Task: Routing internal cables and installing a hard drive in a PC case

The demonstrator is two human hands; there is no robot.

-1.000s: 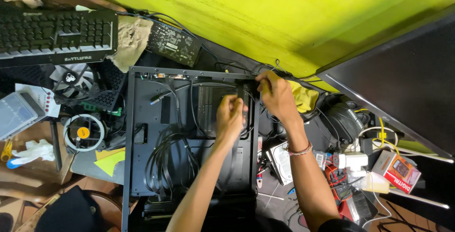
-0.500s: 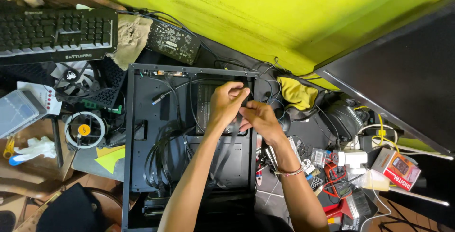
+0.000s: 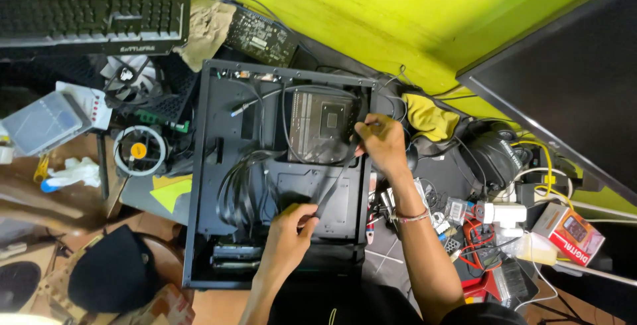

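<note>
Overhead view of an open black computer case (image 3: 206, 185) lying flat on a cluttered bench (image 3: 142, 195), its side panel off and the interior facing up. The left hand (image 3: 288, 232) is inside the lower middle of the case, fingers pinched shut on the lower end of a flat dark cable (image 3: 335, 179). The right hand (image 3: 381, 140) is at the case's right edge, near the upper corner, its grip closed on the upper end of the same cable. The cable runs in a taut diagonal between the two hands, across the inner tray. Just left of the right hand sits a square dark metal component (image 3: 322, 126) mounted in the upper part of the case. A bundle of black looped cables (image 3: 242, 189) lies in the middle left of the interior, well apart from both hands. Above the case, a black keyboard (image 3: 93, 16) and a graphics card (image 3: 262, 36) rest against the yellow-green wall (image 3: 398, 13). Left of the case are a round fan (image 3: 138, 151) with a yellow hub and a clear plastic box (image 3: 40, 122). To the right lie a yellow cloth (image 3: 428, 116), tangled wires, and a small red box (image 3: 574, 232). A black cap (image 3: 113, 272) sits at lower left.
</note>
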